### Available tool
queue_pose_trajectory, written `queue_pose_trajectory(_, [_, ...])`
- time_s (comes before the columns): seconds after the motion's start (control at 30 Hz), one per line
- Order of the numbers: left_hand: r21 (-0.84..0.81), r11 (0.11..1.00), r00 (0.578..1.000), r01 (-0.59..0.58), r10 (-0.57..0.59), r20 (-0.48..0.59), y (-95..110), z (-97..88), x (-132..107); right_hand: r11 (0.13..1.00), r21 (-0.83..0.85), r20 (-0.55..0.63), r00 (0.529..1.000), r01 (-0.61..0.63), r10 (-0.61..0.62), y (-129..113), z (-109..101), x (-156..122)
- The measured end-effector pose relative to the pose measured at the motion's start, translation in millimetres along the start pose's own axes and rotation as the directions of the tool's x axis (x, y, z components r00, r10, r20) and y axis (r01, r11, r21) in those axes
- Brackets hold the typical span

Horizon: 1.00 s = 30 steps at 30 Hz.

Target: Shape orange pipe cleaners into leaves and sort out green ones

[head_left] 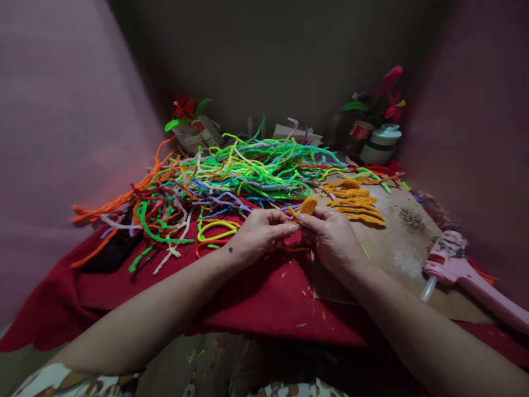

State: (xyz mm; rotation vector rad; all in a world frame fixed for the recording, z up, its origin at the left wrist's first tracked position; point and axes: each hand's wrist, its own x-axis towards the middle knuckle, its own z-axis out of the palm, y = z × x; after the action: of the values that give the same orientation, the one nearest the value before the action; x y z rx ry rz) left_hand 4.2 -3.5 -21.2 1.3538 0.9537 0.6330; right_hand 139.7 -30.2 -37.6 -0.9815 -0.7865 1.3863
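Observation:
Both my hands meet above the red cloth [264, 298] at the middle of the table. My left hand [260, 234] pinches the lower end of an orange pipe-cleaner petal [308, 206], fingers closed. My right hand [330, 237] is closed on the same petal, whose rounded tip sticks up between the two hands. A row of several finished orange petals [355, 207] lies just to the right on a brown cardboard sheet [397, 248]. A big tangled heap of coloured pipe cleaners [231, 176] spreads behind and to the left of my hands.
A pink glue gun [458, 270] lies on the cardboard at the right. Pipe-cleaner flowers in pots stand at the back left [185, 107] and back right [388, 96], beside a white jar [382, 143]. Yellow and orange loops [215, 229] lie left of my hands. Pink walls close both sides.

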Motion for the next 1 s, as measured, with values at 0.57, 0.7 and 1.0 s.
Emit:
queue_pose_trajectory(0.57, [0.071, 0.957, 0.951, -0.282, 0.288, -0.113, -5.0, 2.8, 1.7, 0.994, 0.096, -0.043, 0.998, -0.044, 0.049, 5.1, -2.8, 5.3])
queue_pose_trajectory(0.7, [0.065, 0.96, 0.946, -0.272, 0.279, -0.168, -3.7, 0.3, 3.5, 0.998, 0.035, 0.033, 0.998, -0.058, 0.057, 8.9, -5.9, 6.3])
queue_pose_trajectory(1.0, [0.135, 0.976, 0.977, -0.169, 0.184, -0.109, 3.3, -6.3, 1.9, 0.934, -0.356, 0.016, 1.0, 0.01, -0.005, -1.9, -4.4, 2.6])
